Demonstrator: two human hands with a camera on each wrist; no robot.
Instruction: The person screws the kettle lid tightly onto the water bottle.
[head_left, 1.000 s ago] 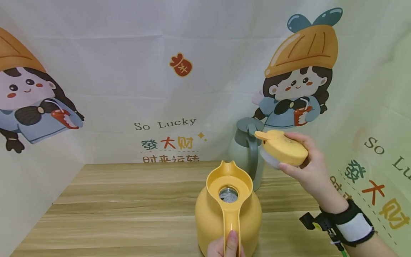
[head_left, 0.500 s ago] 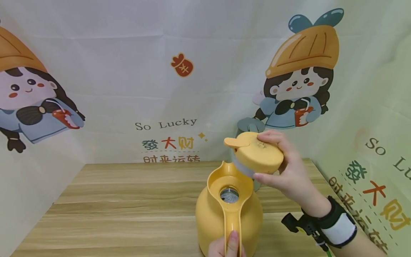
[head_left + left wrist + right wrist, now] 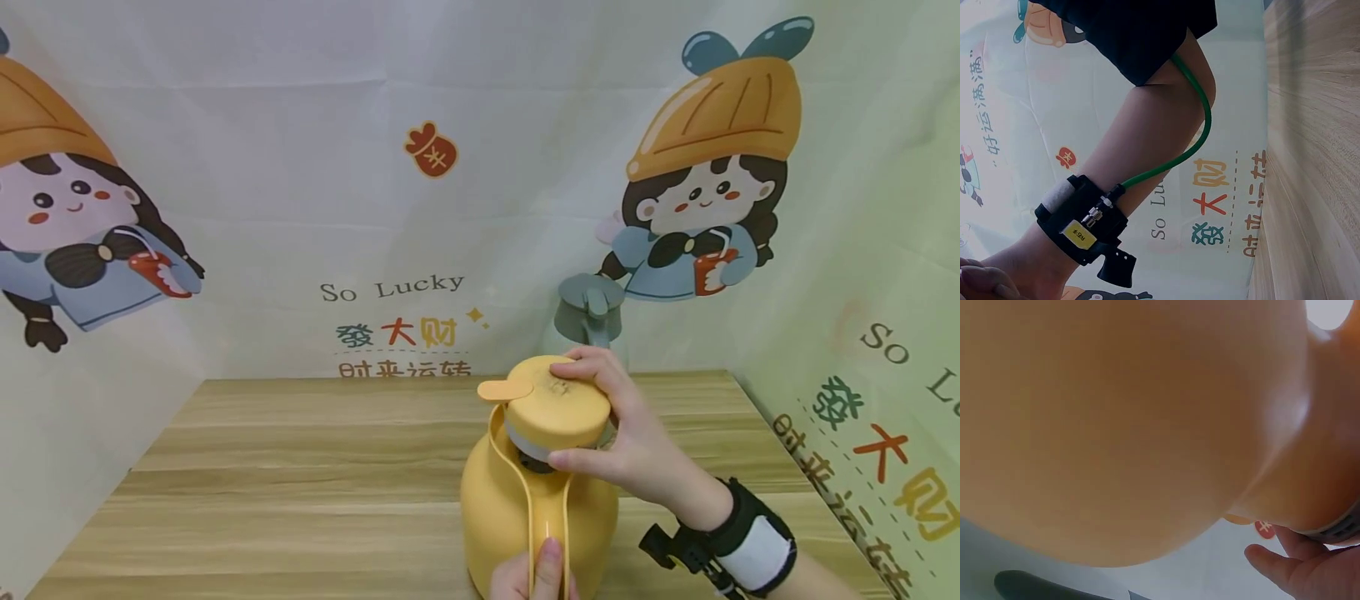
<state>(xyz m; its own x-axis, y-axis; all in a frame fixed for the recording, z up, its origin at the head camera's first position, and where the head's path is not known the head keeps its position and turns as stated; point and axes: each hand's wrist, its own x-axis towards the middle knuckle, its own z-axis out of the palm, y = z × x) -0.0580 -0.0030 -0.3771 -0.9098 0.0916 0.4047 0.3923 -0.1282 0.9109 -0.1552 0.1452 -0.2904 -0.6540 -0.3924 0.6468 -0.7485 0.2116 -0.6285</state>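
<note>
The backdrop (image 3: 285,167) bears "So Lucky", "發大财", "时来运转" and "好运满满"; the yellow label (image 3: 1079,234) on the wristband (image 3: 1054,222) is unclear.

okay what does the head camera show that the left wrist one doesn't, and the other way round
Only the head view shows the yellow jug, the yellow lid the right hand grips, and the gray-green jug behind. Only the left wrist view shows a dark sleeve and a quoted line of lettering. Both show the black wrist strap, the wooden table and the printed backdrop.
</note>
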